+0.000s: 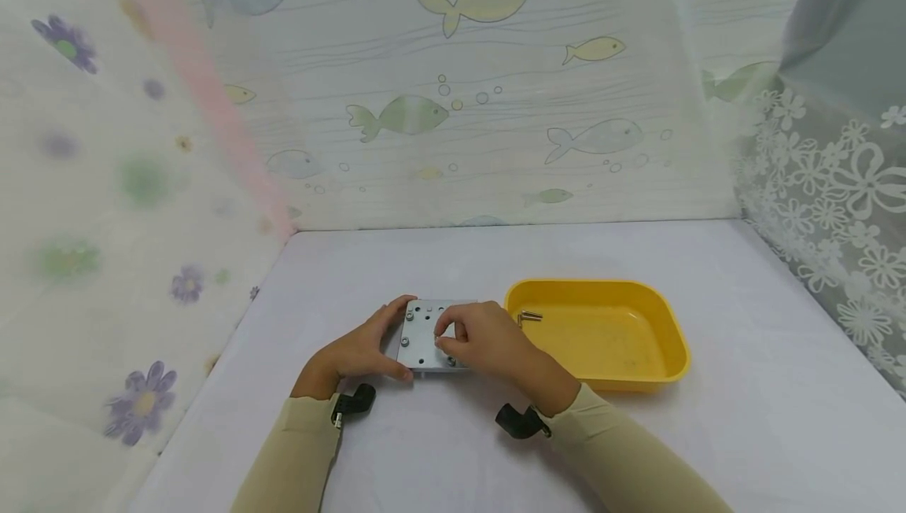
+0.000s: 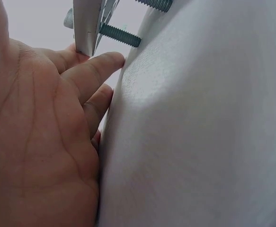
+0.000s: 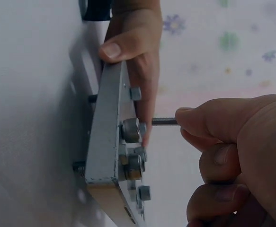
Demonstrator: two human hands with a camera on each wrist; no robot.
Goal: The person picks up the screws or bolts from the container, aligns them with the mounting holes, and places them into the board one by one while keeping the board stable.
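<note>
A grey metal plate [image 1: 425,340] with several holes and fitted bolts lies on the white table. My left hand [image 1: 399,340] grips its left edge, thumb on the far corner and fingers at the near one. In the right wrist view the plate [image 3: 107,142] is seen edge-on, with bolt heads and nuts [image 3: 130,130] on its face and my left hand [image 3: 128,52] behind it. My right hand [image 3: 181,124] pinches a thin bolt [image 3: 162,121] by its shank, the bolt's end at the plate. In the left wrist view a threaded bolt end [image 2: 120,35] sticks out under the plate corner [image 2: 86,26].
A yellow plastic tray [image 1: 637,375] stands right of the plate, with a few loose bolts [image 1: 529,316] in its near-left corner. Patterned curtains enclose the table at the back and both sides. Black wrist camera mounts [image 1: 520,422] sit on both sleeves.
</note>
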